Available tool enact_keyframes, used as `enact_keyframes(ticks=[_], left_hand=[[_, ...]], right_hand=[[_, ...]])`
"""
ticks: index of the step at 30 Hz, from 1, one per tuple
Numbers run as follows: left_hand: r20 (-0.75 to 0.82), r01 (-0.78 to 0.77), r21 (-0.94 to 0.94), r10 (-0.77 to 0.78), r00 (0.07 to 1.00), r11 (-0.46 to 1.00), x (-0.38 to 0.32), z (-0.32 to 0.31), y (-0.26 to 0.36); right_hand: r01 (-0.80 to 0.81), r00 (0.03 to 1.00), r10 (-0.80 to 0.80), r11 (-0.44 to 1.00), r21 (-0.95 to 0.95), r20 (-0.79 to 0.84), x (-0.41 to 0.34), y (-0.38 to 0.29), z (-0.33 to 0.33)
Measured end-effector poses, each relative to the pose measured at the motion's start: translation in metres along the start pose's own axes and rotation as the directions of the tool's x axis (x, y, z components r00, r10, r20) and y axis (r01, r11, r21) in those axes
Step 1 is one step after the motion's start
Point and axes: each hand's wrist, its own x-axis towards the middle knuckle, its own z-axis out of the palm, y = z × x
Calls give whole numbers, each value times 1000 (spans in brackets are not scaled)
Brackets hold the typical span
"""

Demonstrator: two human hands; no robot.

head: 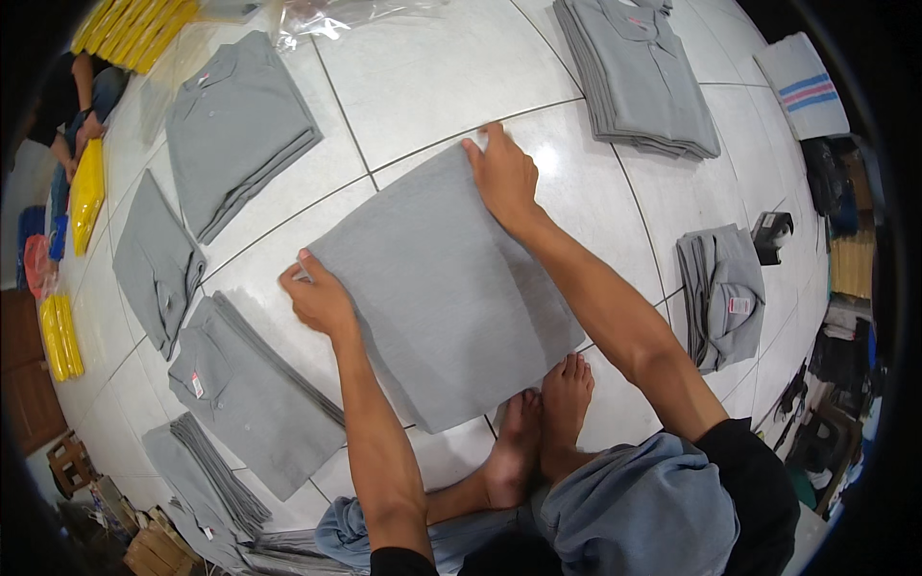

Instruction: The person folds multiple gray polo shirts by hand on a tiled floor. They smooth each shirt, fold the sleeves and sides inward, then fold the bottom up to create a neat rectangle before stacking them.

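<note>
A folded grey garment [439, 288] lies before me, its far edge between my two hands. My left hand [317, 295] pinches its far left corner between thumb and fingers. At the far right corner, my right hand [504, 169] has its thumb on the cloth, with the fingers just beyond the edge. The near end of the garment reaches close to my bare feet. To the left lie a stack of folded grey polo shirts [252, 403], a smaller folded grey garment [155, 263] and another grey shirt stack [238, 122].
Grey shirt stacks stand at the far right [648, 79] and right [720, 302], the latter beside a black tape dispenser [772, 236]. Clear plastic bags [338, 18] lie at the top. At the upper left a person's hands hold a yellow package [88, 194]. Cardboard pieces [155, 551] lie lower left.
</note>
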Motion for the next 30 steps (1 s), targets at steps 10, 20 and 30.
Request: enact_keyframes(ticks=[10,20,30], left_hand=[[355,-741,136,666,656,658,-41,7,7],[457,-755,74,650,607,652,-162,-49,-60],[325,-719,-158,723,609,677,-148,-76,-88]], right_hand=[[535,840,-498,827,-173,216,-56,1,6],[465,847,-395,875,-135,354,-205,37,-56],[539,836,-471,799,-266,280,-200,42,-81]])
